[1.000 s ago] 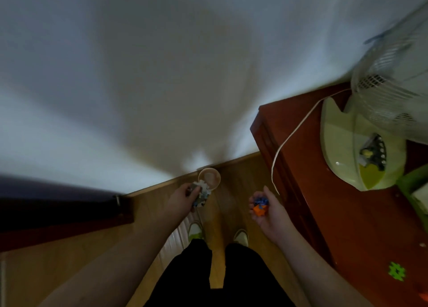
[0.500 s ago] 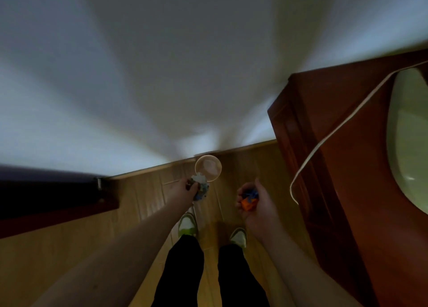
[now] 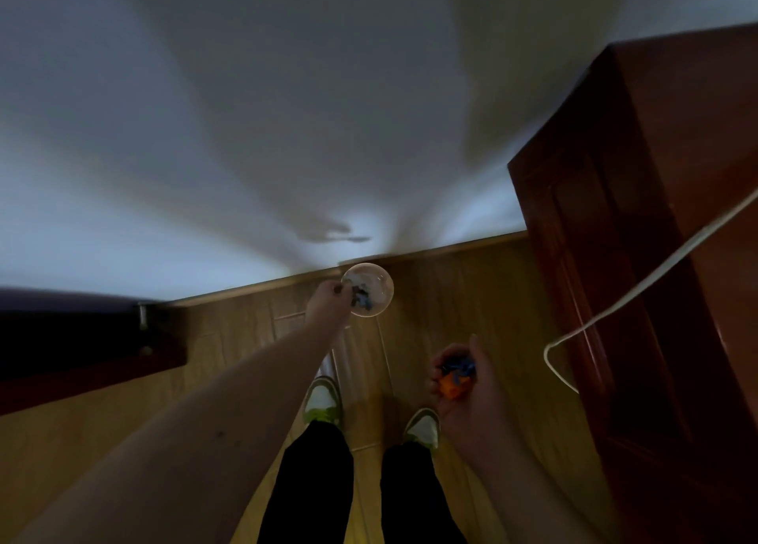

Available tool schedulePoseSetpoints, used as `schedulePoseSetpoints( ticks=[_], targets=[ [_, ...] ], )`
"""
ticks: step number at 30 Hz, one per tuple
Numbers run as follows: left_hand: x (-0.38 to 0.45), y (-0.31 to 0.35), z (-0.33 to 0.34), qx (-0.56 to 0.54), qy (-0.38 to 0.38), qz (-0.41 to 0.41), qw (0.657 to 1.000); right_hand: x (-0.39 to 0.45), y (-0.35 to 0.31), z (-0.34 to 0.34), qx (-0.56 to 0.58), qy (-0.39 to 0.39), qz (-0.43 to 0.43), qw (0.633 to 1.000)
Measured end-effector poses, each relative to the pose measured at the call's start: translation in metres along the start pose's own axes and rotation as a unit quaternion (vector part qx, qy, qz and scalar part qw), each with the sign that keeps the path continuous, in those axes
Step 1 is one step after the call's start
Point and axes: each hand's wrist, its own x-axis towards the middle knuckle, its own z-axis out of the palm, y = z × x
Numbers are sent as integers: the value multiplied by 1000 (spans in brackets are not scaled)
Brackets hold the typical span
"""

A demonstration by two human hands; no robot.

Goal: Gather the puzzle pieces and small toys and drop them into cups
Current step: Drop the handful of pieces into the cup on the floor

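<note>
Left hand (image 3: 330, 302) pinches puzzle pieces (image 3: 363, 297) over the cup (image 3: 379, 275); right hand (image 3: 467, 391), nearer than the cup, curled round orange-blue toys (image 3: 454, 377).

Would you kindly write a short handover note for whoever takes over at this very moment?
Left hand: at the rim of the cup on the floor by the wall, puzzle pieces over its mouth; whether they are released is unclear.
Right hand: cupped around blue and orange toys, away from the cup.
Done: both handfuls gathered.
Left: finish the left drop, then empty the right hand into a cup.
</note>
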Motion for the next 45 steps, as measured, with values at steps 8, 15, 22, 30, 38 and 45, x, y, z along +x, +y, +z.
schedulePoseSetpoints(
  ticks=[8, 15, 22, 30, 38, 45],
  targets=[
    [-9, -5, -6, -97, -34, -32, 994, -7, 12, -9, 11, 11, 5, 1000],
    [-42, -20, -25, -114, -31, -18, 993, -28, 8, -10, 26, 13, 10, 1000],
    [-55, -41, -46, -20, -17, -14, 1000, -38, 5, -25, 20, 19, 4, 1000],
    [-55, -73, -63, -7, 8, -29, 1000, -29, 14, -33, 5, 28, 28, 999],
    [-68, -92, -79, -15, 27, -70, 997, -26, 14, -28, -19, 23, 28, 999],
    [-115, -83, -98, 68, -42, -24, 997, -56, -1, -10, -47, 16, 18, 999]
  ],
)
